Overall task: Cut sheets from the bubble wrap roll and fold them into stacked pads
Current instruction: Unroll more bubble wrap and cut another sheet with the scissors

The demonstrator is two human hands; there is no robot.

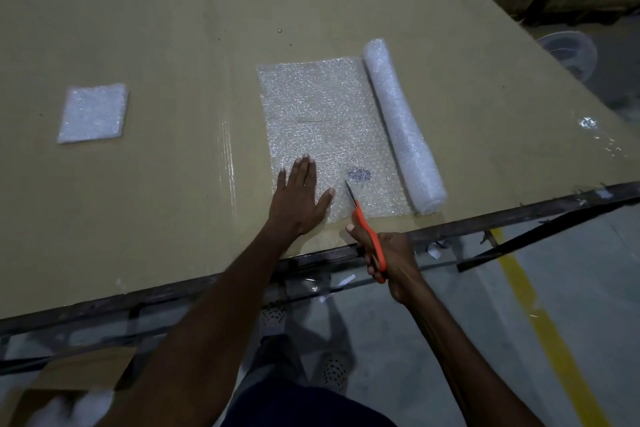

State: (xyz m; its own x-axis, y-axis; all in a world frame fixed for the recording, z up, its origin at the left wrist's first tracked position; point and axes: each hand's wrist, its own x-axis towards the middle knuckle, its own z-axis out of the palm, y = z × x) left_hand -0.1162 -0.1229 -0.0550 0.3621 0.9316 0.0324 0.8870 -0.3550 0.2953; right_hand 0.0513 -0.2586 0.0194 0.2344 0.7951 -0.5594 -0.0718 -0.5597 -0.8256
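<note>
Head view: my left hand (300,196) presses flat, fingers spread, on the clear unrolled bubble-wrap sheet (325,128) at the bench's near edge; right hand (388,255) grips orange-handled scissors (367,229), blades pointing along the white bubble-wrap roll (401,125)

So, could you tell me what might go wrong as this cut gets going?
The left hand presses flat on the unrolled sheet with its thumb close to the blades of the scissors, so a nick is possible. The right hand starts the cut some way from the roll, so it may wander crooked. The loose roll could also roll away.
</note>
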